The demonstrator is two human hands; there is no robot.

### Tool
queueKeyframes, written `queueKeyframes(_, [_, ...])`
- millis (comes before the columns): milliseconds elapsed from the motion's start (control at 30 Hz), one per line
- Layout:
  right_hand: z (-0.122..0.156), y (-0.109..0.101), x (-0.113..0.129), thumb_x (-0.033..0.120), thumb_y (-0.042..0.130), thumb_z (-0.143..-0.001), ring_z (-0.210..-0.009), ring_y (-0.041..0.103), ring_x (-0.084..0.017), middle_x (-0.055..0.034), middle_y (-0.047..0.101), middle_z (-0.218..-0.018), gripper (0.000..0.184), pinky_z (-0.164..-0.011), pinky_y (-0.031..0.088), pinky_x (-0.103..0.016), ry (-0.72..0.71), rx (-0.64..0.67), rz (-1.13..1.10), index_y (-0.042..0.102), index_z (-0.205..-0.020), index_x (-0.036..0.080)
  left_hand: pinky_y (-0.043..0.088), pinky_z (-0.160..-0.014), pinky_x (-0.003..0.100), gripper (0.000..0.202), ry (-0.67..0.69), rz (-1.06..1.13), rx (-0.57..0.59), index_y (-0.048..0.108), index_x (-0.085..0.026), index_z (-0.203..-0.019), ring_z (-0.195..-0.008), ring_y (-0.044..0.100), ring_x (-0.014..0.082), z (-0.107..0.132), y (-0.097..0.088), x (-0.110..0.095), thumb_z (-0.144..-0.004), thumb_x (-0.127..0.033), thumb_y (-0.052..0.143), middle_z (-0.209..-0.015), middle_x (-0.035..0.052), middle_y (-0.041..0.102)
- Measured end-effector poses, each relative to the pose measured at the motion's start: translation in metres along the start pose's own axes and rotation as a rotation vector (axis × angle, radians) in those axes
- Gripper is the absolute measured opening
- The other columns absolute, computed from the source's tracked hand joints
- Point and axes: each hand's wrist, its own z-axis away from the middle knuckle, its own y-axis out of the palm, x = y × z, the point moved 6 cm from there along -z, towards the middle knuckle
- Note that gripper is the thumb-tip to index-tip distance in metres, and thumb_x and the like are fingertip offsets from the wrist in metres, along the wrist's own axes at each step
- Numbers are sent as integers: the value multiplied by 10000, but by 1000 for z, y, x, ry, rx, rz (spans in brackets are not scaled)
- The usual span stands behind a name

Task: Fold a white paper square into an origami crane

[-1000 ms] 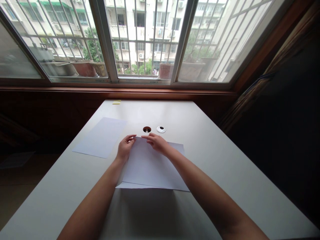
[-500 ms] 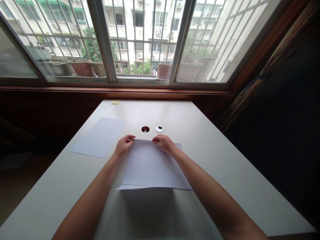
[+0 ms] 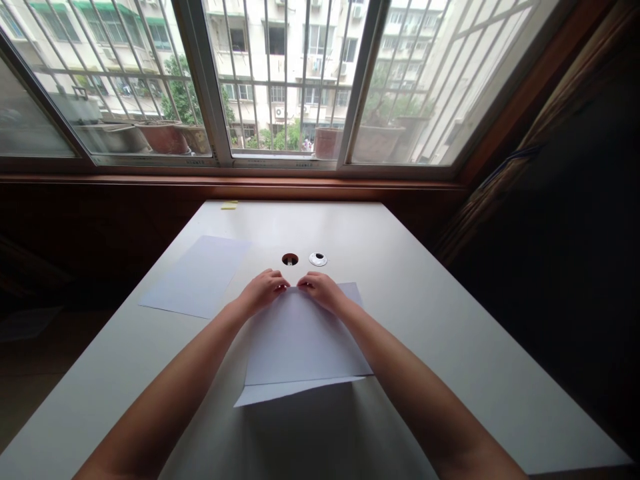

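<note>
Both hands sit at the far edge of a white sheet (image 3: 305, 340) that lies in the middle of the surface (image 3: 450, 347), just short of the cable hole (image 3: 290, 259) and its cap (image 3: 318, 259). The left hand (image 3: 264, 291) and the right hand (image 3: 321, 291) are nearly touching at the fingertips, fingers curled down and pressed onto the paper's far edge; neither seems to pinch it, though the fingertips themselves are hidden under the knuckles, so I cannot tell for sure.

The sheet looks doubled over: a top layer lies on a lower one, and at the near edge the lower layer shows as a thin wedge, wider at the left corner. So the two layers are not square to each other. To do this fold well, I judge the far edges should be matched corner to corner first, held flat with one hand, and only then should the crease be run from the middle outward; pressing now would lock in the skew.

The sheet's long axis runs away from the person toward the window (image 3: 280, 80), turned slightly, its far end leaning a little to the right. Its far short edge points at the hole and cap.

A second sheet (image 3: 197, 275) lies flat to the left, well apart, and a small yellow note (image 3: 229, 206) sits near the surface's far edge
</note>
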Motion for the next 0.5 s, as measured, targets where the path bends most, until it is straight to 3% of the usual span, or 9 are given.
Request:
queueKeyframes(300, [6,3,0,144,661,-886,-926,576,-192,-50,672,-923,139,-885,457,-335,-27,-31,85,762,-905,237,494,-857,368,225,35,-29,-77,756,-243,-1062,-909,548,223,14,14,6,-959,-214,558,-954,80,654])
queueKeyframes(500, [11,6,-4,196,662,-904,-916,551,-191,-43,657,-923,105,-888,447,-336,-44,-80,145,754,-910,248,498,-871,371,270,94,-135,-43,729,-280,-1153,-943,520,227,17,17,-3,-987,-237,521,-996,78,622])
